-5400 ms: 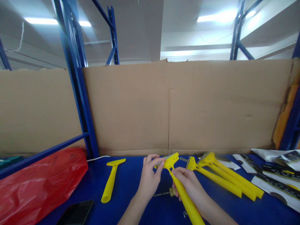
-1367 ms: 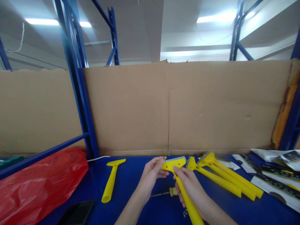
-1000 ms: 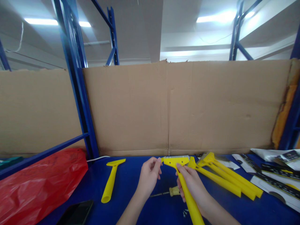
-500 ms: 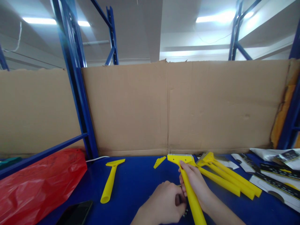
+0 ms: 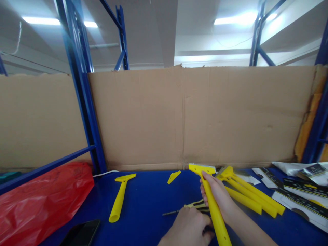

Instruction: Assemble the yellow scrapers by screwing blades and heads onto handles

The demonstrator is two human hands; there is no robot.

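Observation:
My right hand (image 5: 217,191) is closed round the upper handle of a yellow scraper (image 5: 214,208), its head up and a pale blade strip along the top edge. Below and left of it, my left hand (image 5: 188,227) is curled shut. From that hand protrudes a folding hex key set (image 5: 196,205), with a yellowish slotted body and a thin dark rod pointing left; its lower part is hidden. Farther back lies a small yellow cover plate (image 5: 174,177) with holes. Another yellow scraper handle (image 5: 119,201), hollow-ended, rests on the blue table (image 5: 146,194) to the left.
Several yellow scrapers (image 5: 256,194) lie piled right of my right hand, beside black-and-white packages (image 5: 294,205). A red plastic bag (image 5: 51,201) and a dark phone (image 5: 80,232) are at left. Behind stands a cardboard wall (image 5: 143,119) between blue rack posts (image 5: 84,102).
Both hands have shifted slightly right with the scraper. The left hand has turned and lowered, so the hex key set and its rod now show. The other things stay put.

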